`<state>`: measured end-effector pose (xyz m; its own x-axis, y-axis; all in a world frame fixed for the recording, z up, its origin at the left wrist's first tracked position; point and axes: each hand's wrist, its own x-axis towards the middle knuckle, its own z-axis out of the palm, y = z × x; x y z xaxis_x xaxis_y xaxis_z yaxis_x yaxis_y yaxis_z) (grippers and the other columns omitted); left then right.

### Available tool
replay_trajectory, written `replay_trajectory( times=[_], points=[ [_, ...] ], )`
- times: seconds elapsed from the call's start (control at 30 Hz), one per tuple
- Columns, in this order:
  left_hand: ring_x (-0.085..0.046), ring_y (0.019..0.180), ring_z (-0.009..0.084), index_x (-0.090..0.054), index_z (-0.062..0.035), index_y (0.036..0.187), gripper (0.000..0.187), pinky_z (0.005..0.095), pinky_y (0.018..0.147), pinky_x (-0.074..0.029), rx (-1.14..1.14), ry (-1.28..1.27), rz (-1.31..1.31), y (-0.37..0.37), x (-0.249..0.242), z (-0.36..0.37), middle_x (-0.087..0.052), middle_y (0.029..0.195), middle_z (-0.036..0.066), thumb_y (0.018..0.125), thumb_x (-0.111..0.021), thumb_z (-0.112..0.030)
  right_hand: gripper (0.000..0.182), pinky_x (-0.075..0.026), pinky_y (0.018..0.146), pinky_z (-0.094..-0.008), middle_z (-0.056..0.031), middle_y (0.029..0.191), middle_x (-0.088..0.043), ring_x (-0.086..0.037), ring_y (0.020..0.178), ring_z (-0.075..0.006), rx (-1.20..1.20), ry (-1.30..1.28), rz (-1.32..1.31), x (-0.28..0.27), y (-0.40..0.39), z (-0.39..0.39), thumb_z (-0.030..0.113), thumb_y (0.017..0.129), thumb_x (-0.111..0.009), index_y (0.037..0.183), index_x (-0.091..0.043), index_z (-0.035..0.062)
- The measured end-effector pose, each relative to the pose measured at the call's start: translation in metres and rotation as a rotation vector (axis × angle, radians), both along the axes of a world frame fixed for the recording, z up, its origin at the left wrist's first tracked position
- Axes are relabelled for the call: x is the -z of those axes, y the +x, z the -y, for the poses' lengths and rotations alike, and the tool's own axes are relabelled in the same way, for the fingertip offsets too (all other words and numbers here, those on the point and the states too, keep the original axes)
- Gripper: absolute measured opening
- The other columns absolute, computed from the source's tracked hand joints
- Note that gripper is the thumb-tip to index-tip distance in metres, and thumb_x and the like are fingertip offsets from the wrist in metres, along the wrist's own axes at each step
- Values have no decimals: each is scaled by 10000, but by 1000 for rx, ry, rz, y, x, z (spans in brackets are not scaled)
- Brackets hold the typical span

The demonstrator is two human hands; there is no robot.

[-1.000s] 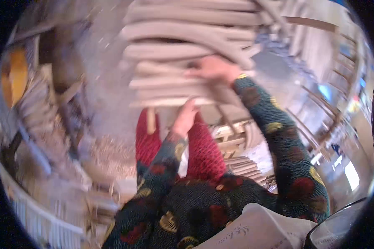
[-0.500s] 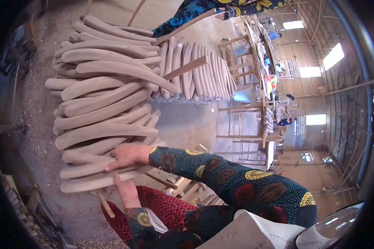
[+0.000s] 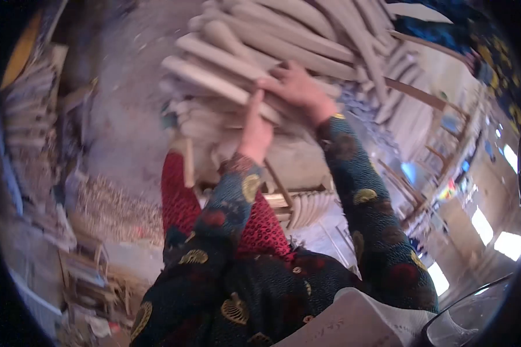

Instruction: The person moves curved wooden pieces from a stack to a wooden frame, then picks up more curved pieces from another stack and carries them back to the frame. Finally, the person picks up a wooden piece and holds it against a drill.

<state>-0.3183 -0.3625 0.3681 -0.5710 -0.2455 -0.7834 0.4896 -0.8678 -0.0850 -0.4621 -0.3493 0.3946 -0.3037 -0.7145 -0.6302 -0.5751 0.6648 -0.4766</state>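
Observation:
At the near edge of a pile of curved wooden pieces [image 3: 292,49], both of my hands are at work. My left hand [image 3: 256,136] is closed around the right end of the nearest curved wooden piece [image 3: 205,81], a finger lying across its side. Just beyond it, my right hand [image 3: 300,95] grips the second curved wooden piece [image 3: 223,56] from above, fingers bent over it. These two pieces lie side by side, angled down to the right. Motion blur softens the hands, and the undersides of the fingers are hidden.
A wooden stick [image 3: 189,165] juts out below the pile. Another stack of curved pieces [image 3: 408,110] stands to the right, beside a person's patterned sleeve [image 3: 501,87]. Wood shavings [image 3: 124,202] cover the floor at left, near wooden frames [image 3: 87,260].
The camera has turned and tilted downward, so my torso and legs now show. Both hands stay at the near end of the pile, and the nearest pieces are now angled differently in view.

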Motion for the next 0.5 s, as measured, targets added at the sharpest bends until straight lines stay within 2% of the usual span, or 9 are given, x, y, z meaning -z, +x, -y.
replay_trajectory(
  times=[0.03,0.07,0.13,0.23,0.33,0.37,0.5],
  points=[
    [-423,1244,225,-418,-80,1333,543,390,1059,-325,94,-146,70,-1,-4,1,-459,1348,69,897,-561,-369,724,-372,979,-450,-253,1185,-514,-458,1129,-413,-26,-60,-14,11,1,-4,672,791,-496,1156,-610,57],
    [-418,1243,233,-418,-84,1330,556,401,1059,-322,59,-150,78,3,7,-2,-469,1332,74,884,-573,-377,680,-387,959,-443,-243,1149,-533,-474,1101,-406,-53,-118,-30,22,2,-8,634,812,-502,1157,-595,56],
    [-410,1248,241,-416,-85,1329,564,409,1058,-321,101,-101,101,13,5,-2,-473,1324,77,876,-582,-377,533,-425,881,-419,-198,1059,-584,-520,1005,-365,61,-177,-6,-7,10,-2,488,874,-527,1111,-548,12],
    [-405,1256,250,-406,-85,1334,636,420,1082,-305,78,-73,31,29,11,-7,-471,1328,72,822,-655,-367,600,-415,884,-435,-240,1070,-578,-537,1006,-389,462,-128,193,-2,7,-5,529,872,-514,1110,-541,-21],
    [-413,1252,258,-396,-92,1340,679,428,1088,-307,37,-94,-46,41,22,-5,-477,1322,69,789,-691,-359,772,-367,988,-458,-294,1191,-522,-464,1147,-431,79,187,-8,12,21,-1,665,805,-522,1159,-546,-21],
    [-414,1251,259,-395,-94,1341,677,428,1086,-310,48,-99,-62,44,25,-6,-476,1324,69,792,-688,-361,814,-354,1006,-460,-295,1253,-485,-441,1184,-425,89,203,63,10,20,-6,674,793,-528,1250,-507,0],
    [-413,1253,261,-392,-98,1344,672,431,1085,-311,68,-111,-92,56,29,-7,-465,1334,70,800,-675,-374,808,-349,1010,-459,-264,1239,-513,-453,1171,-431,81,-21,-44,8,35,-22,669,781,-546,1264,-509,23]
  ],
)
